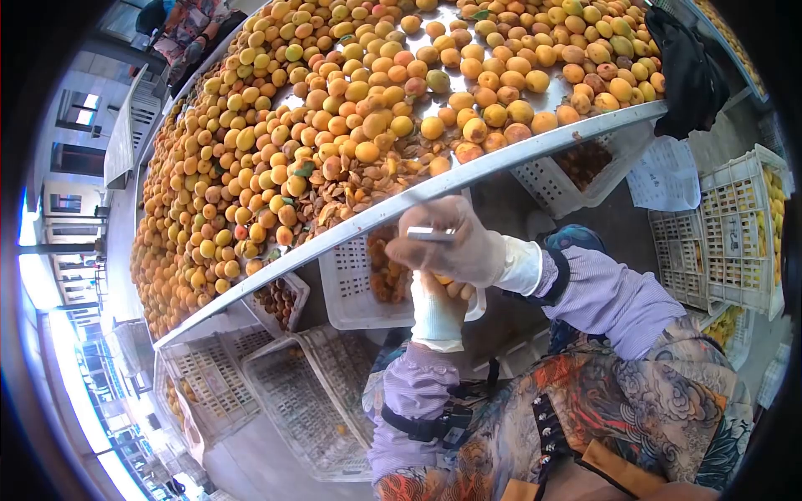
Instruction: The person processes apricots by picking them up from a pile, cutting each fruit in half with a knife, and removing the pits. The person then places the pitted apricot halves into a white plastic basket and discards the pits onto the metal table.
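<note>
Head view: right hand (pixel 455 252) clenched round a metal tool (pixel 432 235), left hand (pixel 440 313) below at six o'clock, grip unreadable; split pieces (pixel 378 188) at ten, part-filled tub (pixel 347 305) at nine suggest partial progress, whole apricots (pixel 367 152) nine-to-one seemingly left.

On my feed a metal table (pixel 535 152) with a raised pale rim slanted across the view, and I saw it heaped with apricot-like fruit (pixel 251 171), mostly orange and yellow, a few greenish. The pile ran thick on the left and looser toward the upper right, where patches of bare, shiny metal showed between the fruit. Close to the near rim I made out a heap of split brownish-orange pieces (pixel 342 194), with a green leaf (pixel 305 169) just beside it. A black cloth (pixel 687 67) hung over the right-hand corner.
</note>
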Demonstrator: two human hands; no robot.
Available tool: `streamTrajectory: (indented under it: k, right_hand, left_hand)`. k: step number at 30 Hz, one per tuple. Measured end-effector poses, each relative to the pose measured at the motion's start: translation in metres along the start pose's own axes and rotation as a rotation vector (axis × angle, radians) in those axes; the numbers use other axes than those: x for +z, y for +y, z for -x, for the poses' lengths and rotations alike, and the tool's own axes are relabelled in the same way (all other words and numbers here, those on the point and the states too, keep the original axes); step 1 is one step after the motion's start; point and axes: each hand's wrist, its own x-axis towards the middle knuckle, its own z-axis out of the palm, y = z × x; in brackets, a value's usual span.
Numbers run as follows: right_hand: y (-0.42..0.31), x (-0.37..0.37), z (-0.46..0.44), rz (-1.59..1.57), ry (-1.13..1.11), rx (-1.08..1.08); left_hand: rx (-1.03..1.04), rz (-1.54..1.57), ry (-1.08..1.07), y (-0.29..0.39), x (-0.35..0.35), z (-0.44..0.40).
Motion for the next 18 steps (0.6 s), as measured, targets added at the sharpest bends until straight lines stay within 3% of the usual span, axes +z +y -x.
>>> streamTrajectory:
  k: [1,3,8,10,11,12,13,14,16,17,18]
  right_hand:
    - [0.008,-0.004,-0.001,0.042,-0.069,-0.037]
    - [0.013,-0.004,-0.003,0.186,-0.197,-0.096]
    - [0.028,-0.005,-0.009,0.017,-0.021,-0.145]
    - [0.022,-0.002,-0.006,-0.024,-0.103,0.152]
    - [0.026,0.001,-0.003,0.107,-0.208,0.087]
    - [0.030,0.001,-0.003,0.331,-0.312,-0.066]
    - [0.030,0.003,-0.002,0.277,-0.264,-0.057]
    - [0.030,0.005,-0.001,0.224,-0.219,-0.046]
    - [0.024,0.003,-0.003,0.206,-0.147,-0.028]
    - [0.022,0.001,-0.006,0.191,-0.081,-0.013]
    - [0.021,-0.002,-0.011,0.192,-0.081,-0.012]
  left_hand:
    - [0.018,0.024,-0.128,-0.002,-0.001,-0.009]
    - [0.025,-0.008,-0.087,0.002,-0.001,-0.007]
    - [0.008,-0.098,0.070,0.006,0.012,0.007]
    - [-0.005,-0.133,-0.015,0.004,0.009,0.006]
    - [-0.005,-0.135,-0.017,0.000,0.005,0.002]
    - [-0.008,0.066,-0.018,-0.005,-0.003,-0.005]
    - [-0.013,0.264,-0.018,-0.008,-0.011,-0.012]
    - [-0.016,0.259,-0.015,-0.006,-0.023,-0.018]
    - [-0.086,0.143,-0.260,0.006,-0.026,-0.018]
    - [-0.088,0.144,-0.261,0.003,-0.024,-0.017]
    - [-0.037,0.008,-0.034,0.008,0.010,0.000]
